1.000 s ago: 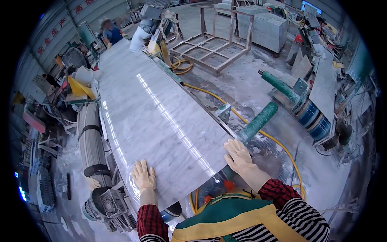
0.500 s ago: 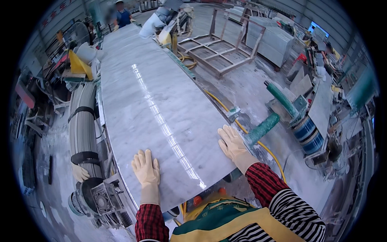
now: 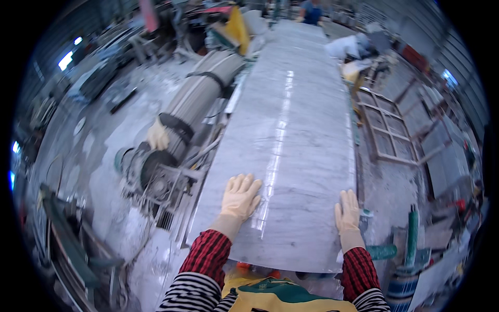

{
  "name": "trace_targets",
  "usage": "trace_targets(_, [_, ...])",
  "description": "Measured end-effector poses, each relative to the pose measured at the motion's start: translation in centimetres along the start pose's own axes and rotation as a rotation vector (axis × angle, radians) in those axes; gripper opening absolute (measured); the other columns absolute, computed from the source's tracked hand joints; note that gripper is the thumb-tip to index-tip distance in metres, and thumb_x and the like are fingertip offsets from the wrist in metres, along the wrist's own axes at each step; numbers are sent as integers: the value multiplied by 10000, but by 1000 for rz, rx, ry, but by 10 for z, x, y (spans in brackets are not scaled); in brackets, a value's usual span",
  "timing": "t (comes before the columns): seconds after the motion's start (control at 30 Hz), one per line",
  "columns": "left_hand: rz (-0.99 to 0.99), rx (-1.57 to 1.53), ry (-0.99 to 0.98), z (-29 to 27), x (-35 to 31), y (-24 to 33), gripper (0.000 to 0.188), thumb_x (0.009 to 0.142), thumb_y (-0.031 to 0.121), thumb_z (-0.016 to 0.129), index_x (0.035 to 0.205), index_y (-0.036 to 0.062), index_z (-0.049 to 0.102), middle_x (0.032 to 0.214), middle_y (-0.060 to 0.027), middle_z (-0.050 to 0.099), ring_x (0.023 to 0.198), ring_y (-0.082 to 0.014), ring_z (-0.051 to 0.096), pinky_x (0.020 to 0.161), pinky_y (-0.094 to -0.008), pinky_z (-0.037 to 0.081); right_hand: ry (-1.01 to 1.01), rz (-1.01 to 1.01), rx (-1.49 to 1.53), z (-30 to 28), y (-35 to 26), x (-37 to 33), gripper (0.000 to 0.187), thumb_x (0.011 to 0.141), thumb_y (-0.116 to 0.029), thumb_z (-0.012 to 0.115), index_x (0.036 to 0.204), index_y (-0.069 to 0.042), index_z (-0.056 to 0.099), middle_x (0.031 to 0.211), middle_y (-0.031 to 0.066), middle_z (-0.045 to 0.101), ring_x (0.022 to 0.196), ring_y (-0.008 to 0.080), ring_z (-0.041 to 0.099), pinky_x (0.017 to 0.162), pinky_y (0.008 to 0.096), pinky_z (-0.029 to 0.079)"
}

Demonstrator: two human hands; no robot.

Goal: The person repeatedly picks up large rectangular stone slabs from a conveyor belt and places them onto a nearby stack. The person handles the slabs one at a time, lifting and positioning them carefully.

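Note:
A long, polished grey-white stone slab (image 3: 306, 156) stretches away from me, with a bright strip of reflected light along it. My left hand (image 3: 240, 196), in a cream rubber glove, lies flat on its near part with the fingers stretched forward. Over by the right edge, my right hand (image 3: 348, 212) in a matching glove rests on the slab, fingers extended and pointing away. Neither hand grips anything.
Left of the slab stand a ribbed grey roller-like duct (image 3: 189, 99) with black straps and a dusty motor (image 3: 162, 183); a loose glove (image 3: 157, 135) lies there. On the right are a metal frame (image 3: 387, 127) and a green post (image 3: 412, 234). A person (image 3: 312, 12) stands at the far end.
My view has swung to the left, so the slab appears farther right. My left hand now lies nearer the light strip; the right stays by the right edge. Both remain flat.

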State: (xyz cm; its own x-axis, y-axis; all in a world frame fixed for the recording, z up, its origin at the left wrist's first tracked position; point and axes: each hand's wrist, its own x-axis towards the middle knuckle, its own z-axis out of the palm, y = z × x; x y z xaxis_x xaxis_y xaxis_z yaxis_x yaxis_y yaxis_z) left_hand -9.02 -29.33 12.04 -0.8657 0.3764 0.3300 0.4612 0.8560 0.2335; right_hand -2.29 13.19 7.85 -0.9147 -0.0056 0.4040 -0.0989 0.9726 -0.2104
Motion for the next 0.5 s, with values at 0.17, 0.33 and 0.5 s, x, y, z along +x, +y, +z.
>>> trace_targets(0.17, [27,-4,12,0,2,2,446,907,323,695,1313,172,588,1408,-99,555,1339,-309,481,1143,-474,344,-22,19,35,6,13,7,558,956,-204,666,1470,-29,536,1511,314,485,1406,487,442,1192,532,347])
trace_targets(0.33, [16,-7,46,3,-4,-1,444,903,321,695,1308,171,593,1395,-106,566,1328,-313,491,1142,-476,346,-10,38,37,-4,0,-20,576,964,-213,662,1485,-18,515,1513,329,471,1407,488,439,1187,527,357])
trace_targets(0.5, [23,-52,73,3,-7,-1,447,901,274,697,1314,136,600,1396,-114,558,1320,-329,489,1135,-486,352,-73,183,-20,-31,-29,-81,606,965,-244,658,1491,9,496,1530,316,461,1417,482,433,1190,522,359])
